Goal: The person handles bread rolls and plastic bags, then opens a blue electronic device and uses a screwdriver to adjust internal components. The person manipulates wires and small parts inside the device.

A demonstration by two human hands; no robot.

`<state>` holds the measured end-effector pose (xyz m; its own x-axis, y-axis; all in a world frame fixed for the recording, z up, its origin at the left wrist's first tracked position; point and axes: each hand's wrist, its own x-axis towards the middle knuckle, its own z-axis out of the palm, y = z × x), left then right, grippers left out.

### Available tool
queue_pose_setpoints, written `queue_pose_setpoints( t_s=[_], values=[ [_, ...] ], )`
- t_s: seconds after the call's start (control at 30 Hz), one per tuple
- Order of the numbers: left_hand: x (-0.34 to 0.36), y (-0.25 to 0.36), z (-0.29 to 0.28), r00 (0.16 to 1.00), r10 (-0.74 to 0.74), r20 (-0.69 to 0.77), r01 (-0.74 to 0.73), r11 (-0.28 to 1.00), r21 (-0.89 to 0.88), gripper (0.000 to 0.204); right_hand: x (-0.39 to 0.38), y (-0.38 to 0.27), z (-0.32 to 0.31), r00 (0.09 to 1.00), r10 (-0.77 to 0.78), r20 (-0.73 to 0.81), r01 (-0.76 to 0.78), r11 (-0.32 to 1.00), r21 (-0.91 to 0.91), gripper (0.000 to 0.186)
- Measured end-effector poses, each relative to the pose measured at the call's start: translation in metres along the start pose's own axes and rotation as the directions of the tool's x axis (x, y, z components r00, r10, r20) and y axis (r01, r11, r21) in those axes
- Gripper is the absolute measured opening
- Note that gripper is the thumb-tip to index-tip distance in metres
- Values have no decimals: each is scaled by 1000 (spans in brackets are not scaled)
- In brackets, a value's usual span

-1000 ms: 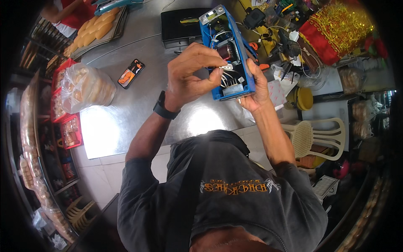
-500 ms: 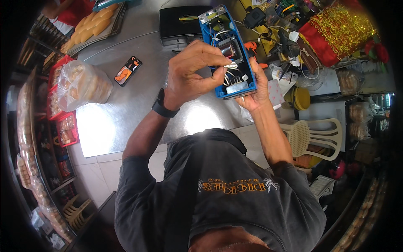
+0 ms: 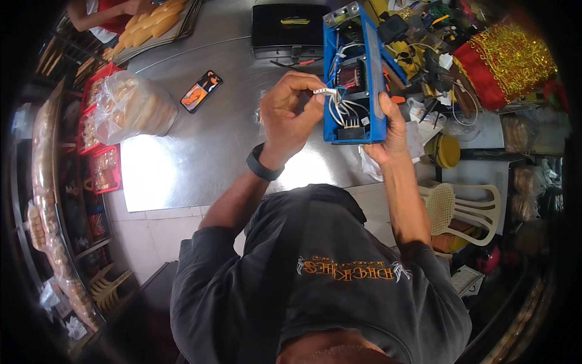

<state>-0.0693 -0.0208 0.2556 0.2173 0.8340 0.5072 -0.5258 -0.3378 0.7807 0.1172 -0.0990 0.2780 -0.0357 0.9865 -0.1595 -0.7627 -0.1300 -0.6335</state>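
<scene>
An open blue metal enclosure point(image 3: 379, 121) stands tilted in the air above the table, with a transformer point(image 3: 351, 76), wires and a metal bracket inside. My right hand point(image 3: 389, 130) grips its right side and bottom, thumb along the edge. My left hand point(image 3: 294, 115) pinches a white connector point(image 3: 324, 91) with white wires point(image 3: 344, 106) that run into the enclosure.
On the steel table point(image 3: 212, 151) lie a phone point(image 3: 201, 91), a bag of bread rolls point(image 3: 130, 103) and a black case point(image 3: 286, 33). Cluttered tools and red-gold cloth point(image 3: 503, 60) fill the right. Another person point(image 3: 103, 18) works by bread trays. A plastic chair point(image 3: 461, 212) stands right.
The enclosure is more upright, and my left hand has shifted right, drawing the white connector toward the enclosure's left edge. The table appears shifted rightward in view.
</scene>
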Motion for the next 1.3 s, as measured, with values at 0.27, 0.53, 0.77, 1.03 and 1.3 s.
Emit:
queue_pose_setpoints(
  t_s=[0.27,0.53,0.77,1.03,1.3],
  values=[
    [-16,5,10,810,-585,46,383,467,-797,18,3,0,21,993,-83,-88,77,995,-71,50],
    [-20,6,13,729,-644,232,440,181,-879,24,-7,-2,37,988,-106,-114,85,982,-169,54],
    [-18,11,14,733,-600,320,454,82,-887,32,-11,-6,54,981,-126,-149,107,986,-126,49],
    [-24,7,20,774,-614,152,441,351,-826,29,-12,-9,48,974,-114,-198,87,987,-139,41],
    [-15,25,-1,976,203,74,-195,975,-103,44,0,5,1,980,-84,-180,-2,901,-433,55]
  ],
)
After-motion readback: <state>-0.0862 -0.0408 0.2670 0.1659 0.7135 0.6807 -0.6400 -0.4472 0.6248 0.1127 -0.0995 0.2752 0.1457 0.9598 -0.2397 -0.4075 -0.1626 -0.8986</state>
